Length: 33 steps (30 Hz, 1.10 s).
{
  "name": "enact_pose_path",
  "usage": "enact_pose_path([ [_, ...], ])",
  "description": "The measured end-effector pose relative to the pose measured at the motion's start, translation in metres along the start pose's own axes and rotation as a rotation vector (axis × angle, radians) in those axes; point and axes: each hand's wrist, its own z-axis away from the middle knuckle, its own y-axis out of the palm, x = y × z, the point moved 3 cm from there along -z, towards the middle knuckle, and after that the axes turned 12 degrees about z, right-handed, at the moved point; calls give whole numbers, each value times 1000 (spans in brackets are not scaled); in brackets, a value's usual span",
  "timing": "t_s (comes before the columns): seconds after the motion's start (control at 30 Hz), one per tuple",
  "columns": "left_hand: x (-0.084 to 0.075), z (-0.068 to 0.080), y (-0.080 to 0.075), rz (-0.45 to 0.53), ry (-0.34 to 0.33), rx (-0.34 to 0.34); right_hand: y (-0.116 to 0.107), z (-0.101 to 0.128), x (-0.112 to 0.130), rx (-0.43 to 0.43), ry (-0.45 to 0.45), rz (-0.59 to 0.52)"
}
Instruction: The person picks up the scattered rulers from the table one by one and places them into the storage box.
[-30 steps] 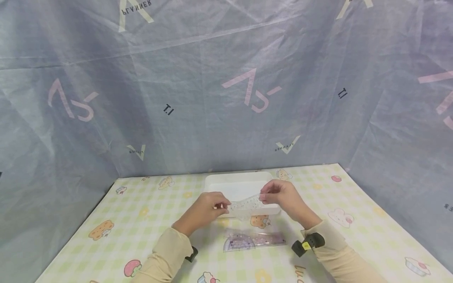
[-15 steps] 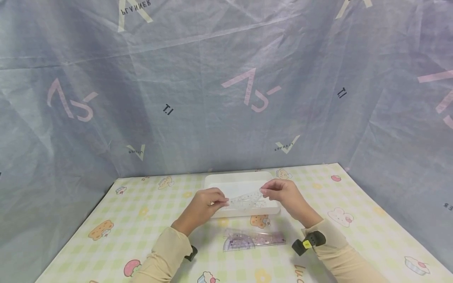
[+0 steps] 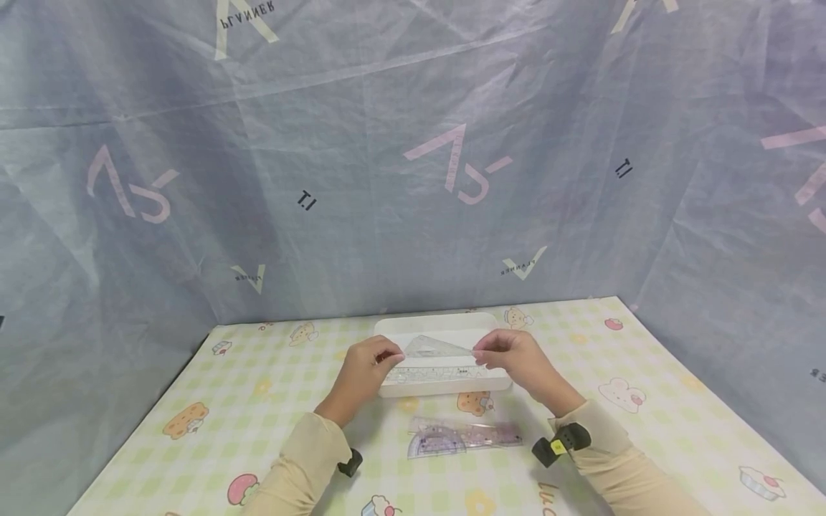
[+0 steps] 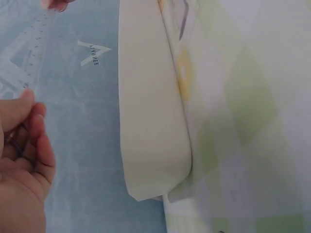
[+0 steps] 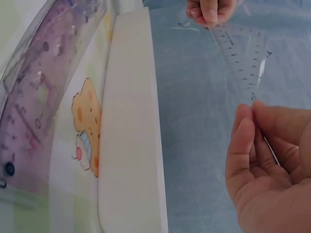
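Observation:
A clear set square [image 3: 431, 347] with printed scale marks is held by its two ends above the white tray [image 3: 445, 389]. My left hand [image 3: 363, 369] pinches the left corner between thumb and fingers. The right corner is pinched by my right hand [image 3: 519, 362]. In the head view the set square's apex points up and away. Below it, inside the tray, lies a clear patterned ruler [image 3: 429, 374]. The right wrist view shows the set square [image 5: 243, 60] stretched between both hands, with the tray's outer wall [image 5: 129, 126] to the left.
In front of the tray lie a purple-tinted protractor [image 3: 437, 441] and ruler [image 3: 497, 434], overlapping, with clear plastic around them. A checked cloth [image 3: 290, 430] with cartoon prints covers the table. A grey curtain [image 3: 361, 258] hangs behind and at the sides.
The set square has turned from slanting, apex low, to nearly level with its apex upward. My left hand has shifted slightly left and up; the right hand has barely moved.

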Motion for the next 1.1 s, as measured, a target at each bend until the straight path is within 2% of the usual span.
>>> enact_pose_path([
  [0.13, 8, 2, -1, 67, -200, -25, 3, -1, -5, -17, 16, 36],
  [0.2, 10, 2, -1, 103, -268, -34, 4, -1, -8, -26, 23, 50],
  [0.27, 12, 2, 0, 118, -305, -45, 6, -1, -10, -37, 29, 55],
  [0.33, 13, 2, 1, 117, -314, -54, 7, -2, -11, -52, 36, 62],
  [0.43, 14, 1, 3, 93, -317, -58, 11, -1, -13, -83, 56, 135],
  [0.6, 18, 3, 7, 57, -317, -5, 20, 1, -15, -103, 74, 293],
  [0.83, 26, 5, 9, 67, -324, 67, 24, 2, -16, -112, 51, 364],
  [1.1, 31, 5, 13, 23, -329, 81, 27, 3, -14, -145, -7, 468],
])
